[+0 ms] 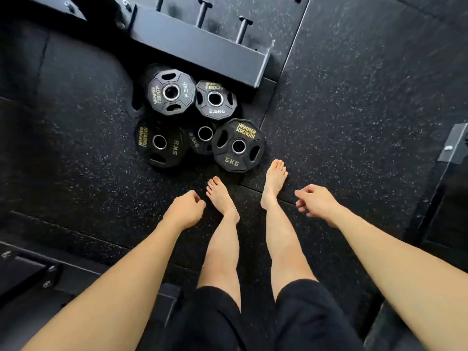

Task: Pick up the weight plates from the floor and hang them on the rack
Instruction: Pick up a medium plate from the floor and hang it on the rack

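Nothing is lifted yet: this reads as the start, with the person standing barefoot over the plates, choosing the first one.

Five plates lie flat in a cluster on the floor [354, 122], hard against the foot of the rack [202, 49]. Nearest the feet is a 5 kg plate [238, 145], its left rim overlapping a small 2.5 kg plate [203, 139]. Left of that lies a second 5 kg plate [158, 142]. Behind them, beside the rack's base beam, are two more 2.5 kg plates [171, 91] and [215, 99]; the left one seems to sit on top of something darker, though what that is cannot be made out.

The left hand [186, 207] hangs with its grip loosely curled, holding nothing. The right hand [315, 200] is also empty, fingers relaxed and slightly spread. Both are well above the plates and apart from them.

The rack's pegs [202, 12] stand out at the top of the view, bare as far as can be seen.

The next move likely calls for bending down and reaching into a grip slot of the near 5 kg plate, since it lies on top and closest. Its edge must be tipped off the floor before the fingers can close round it, and bare toes sit just beside it, so a slip would be costly.
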### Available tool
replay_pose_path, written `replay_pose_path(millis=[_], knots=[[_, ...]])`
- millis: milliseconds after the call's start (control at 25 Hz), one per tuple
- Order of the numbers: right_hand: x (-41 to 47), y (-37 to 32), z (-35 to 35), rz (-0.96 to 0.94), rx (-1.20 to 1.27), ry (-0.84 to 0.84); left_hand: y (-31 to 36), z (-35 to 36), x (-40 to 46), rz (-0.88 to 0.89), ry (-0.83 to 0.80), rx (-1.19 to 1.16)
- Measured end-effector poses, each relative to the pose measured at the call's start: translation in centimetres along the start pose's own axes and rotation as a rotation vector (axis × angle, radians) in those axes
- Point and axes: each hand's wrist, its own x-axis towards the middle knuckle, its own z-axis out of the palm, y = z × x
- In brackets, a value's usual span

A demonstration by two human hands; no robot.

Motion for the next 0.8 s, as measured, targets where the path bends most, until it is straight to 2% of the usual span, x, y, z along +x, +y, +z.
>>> replay_pose_path(millis=[320,560,640,800], knots=[[24.5,-4.3,8.1,-0.049,0.024,0.051,4.1,3.0,25.1,0.066,0.173,0.051],[38.9,-3.8,12.5,-0.015,-0.031,0.084,6.6,5.7,35.5,0.119,0.394,0.059],[41.0,-4.2,13.9,0.004,-0.053,0.107,7.4,6.2,37.7,0.143,0.434,0.132],[39.7,-6.5,14.8,0.082,-0.146,0.145,8.3,6.3,40.2,0.2,0.528,0.315]])
